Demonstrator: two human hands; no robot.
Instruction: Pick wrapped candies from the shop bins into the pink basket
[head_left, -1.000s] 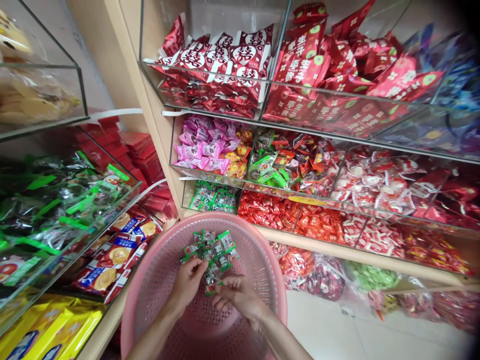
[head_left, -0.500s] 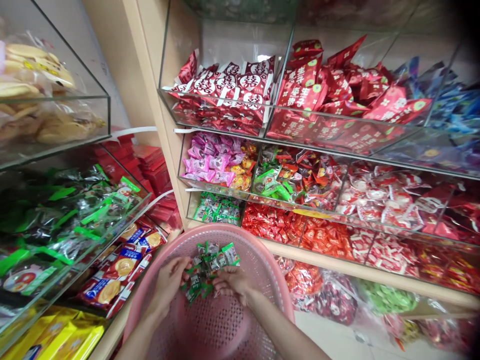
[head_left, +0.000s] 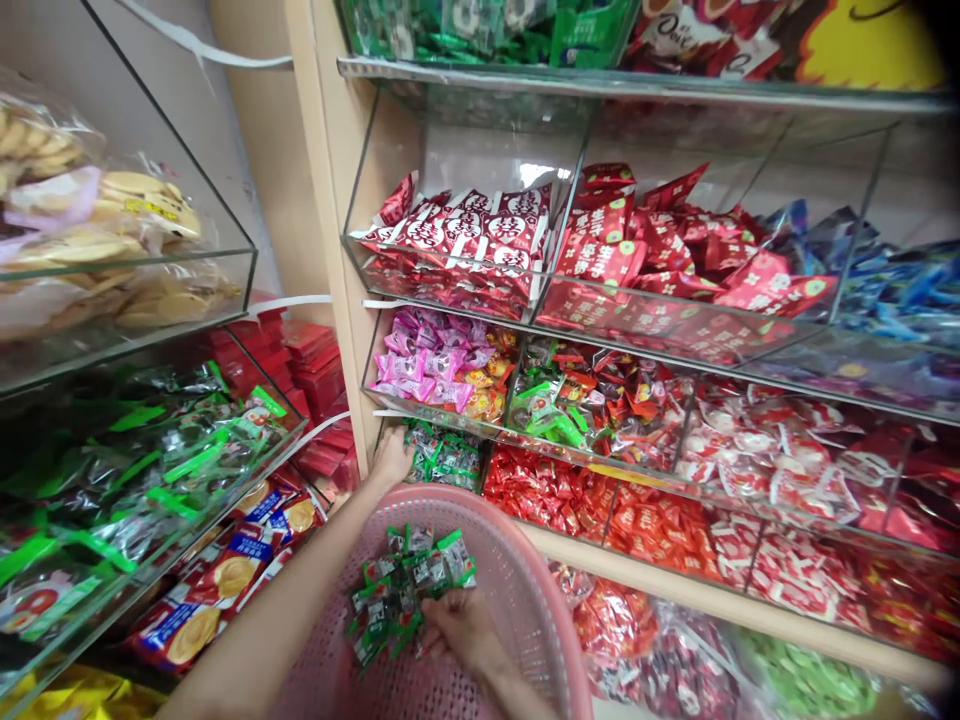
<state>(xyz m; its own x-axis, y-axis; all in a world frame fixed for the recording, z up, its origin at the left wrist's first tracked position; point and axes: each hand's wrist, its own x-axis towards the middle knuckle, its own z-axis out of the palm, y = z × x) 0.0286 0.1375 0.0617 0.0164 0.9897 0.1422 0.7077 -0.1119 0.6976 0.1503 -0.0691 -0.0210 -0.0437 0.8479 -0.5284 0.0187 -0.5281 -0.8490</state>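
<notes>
My left hand [head_left: 394,458] reaches over the far rim of a pink perforated plastic basket [head_left: 551,590]. It is at the left end of a low bin of small green-and-silver candy packets [head_left: 446,458]; its bent fingers are partly hidden there. Inside the basket, my right hand [head_left: 463,630] is closed, thumb and fingers pinching the near edge of a bunch of similar candy packets [head_left: 420,572]. Whether the basket floor bears any of this bunch is unclear.
Clear-fronted bins of pink-wrapped candies [head_left: 424,365], red candies [head_left: 544,475] and red-and-white packets [head_left: 465,235] rise ahead. Left, a glass-edged bin holds larger green packets [head_left: 165,470], above cookie packs [head_left: 232,575]. Bagged sweets [head_left: 611,620] lie low at right.
My left hand has left the bunch in the basket and moved forward to the green candy bin. My right hand stays at the bunch. The view has tilted upward.
</notes>
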